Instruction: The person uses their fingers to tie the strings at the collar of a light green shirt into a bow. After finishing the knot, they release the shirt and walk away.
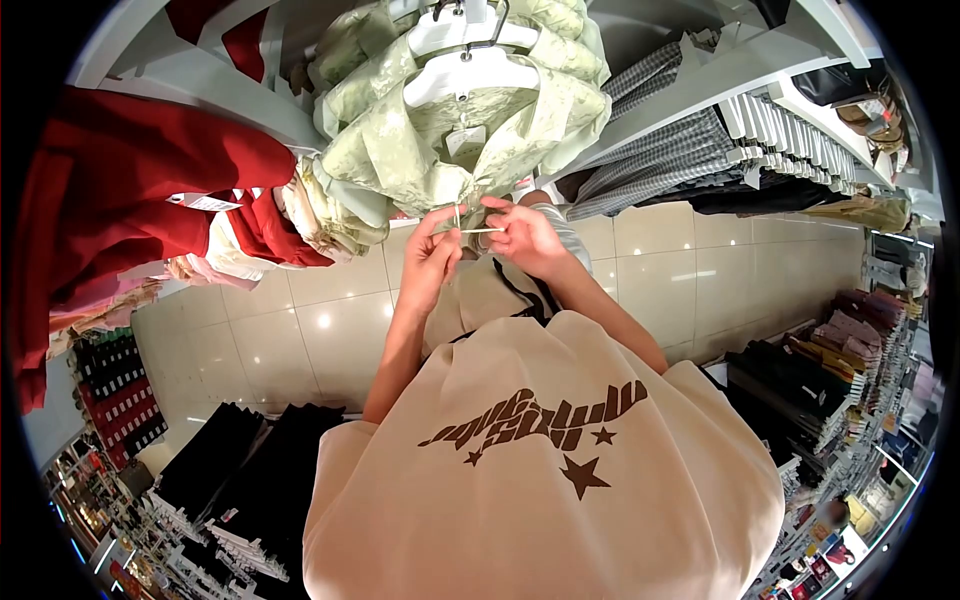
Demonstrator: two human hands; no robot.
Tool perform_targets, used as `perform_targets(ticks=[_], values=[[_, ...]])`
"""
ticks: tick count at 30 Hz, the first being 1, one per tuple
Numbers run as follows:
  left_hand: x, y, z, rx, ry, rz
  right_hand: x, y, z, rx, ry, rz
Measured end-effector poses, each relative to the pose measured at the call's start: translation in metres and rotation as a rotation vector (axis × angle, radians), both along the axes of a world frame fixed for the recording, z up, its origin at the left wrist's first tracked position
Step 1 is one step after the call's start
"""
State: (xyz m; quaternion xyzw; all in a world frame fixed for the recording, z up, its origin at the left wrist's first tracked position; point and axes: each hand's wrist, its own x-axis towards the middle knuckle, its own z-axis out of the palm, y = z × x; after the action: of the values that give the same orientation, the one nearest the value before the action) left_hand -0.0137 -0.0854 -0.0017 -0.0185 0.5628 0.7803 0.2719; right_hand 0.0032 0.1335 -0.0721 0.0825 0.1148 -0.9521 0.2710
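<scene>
Upper centre: green shirt already on hanger | left hand, right hand: both pinching pale string | no finished knot visible

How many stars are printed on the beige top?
3 on the beige top: a small left star, a large middle star lowest, and a small right star just above it, all near the lettering. Folds could hide more.

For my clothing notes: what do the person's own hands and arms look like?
The left hand and right hand are both bare, with no gloves or wrist wear visible. The forearms are uncovered too, below the loose sleeves of a beige top printed with brown lettering and stars.
</scene>
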Motion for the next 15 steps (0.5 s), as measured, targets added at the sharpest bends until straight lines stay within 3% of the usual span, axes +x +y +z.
perform_targets(ticks=[2, 3, 7, 13, 15], values=[[0.000, 0.000, -0.004, 0.006, 0.028, -0.020, 0.001, -0.008, 0.002, 0.924, -0.179, -0.097], [0.000, 0.000, -0.005, 0.011, 0.055, -0.042, 0.002, -0.016, 0.004, 1.134, 0.099, -0.185], [0.000, 0.000, -0.006, 0.033, 0.034, -0.083, -0.004, -0.017, 0.025, 1.049, 0.257, -0.170], [-0.001, 0.001, -0.010, 0.082, -0.070, -0.043, -0.006, -0.021, 0.023, 0.809, 0.535, 0.085], [0.001, -0.001, -0.013, 0.079, -0.047, -0.045, -0.005, -0.018, 0.019, 0.855, 0.461, 0.126]])
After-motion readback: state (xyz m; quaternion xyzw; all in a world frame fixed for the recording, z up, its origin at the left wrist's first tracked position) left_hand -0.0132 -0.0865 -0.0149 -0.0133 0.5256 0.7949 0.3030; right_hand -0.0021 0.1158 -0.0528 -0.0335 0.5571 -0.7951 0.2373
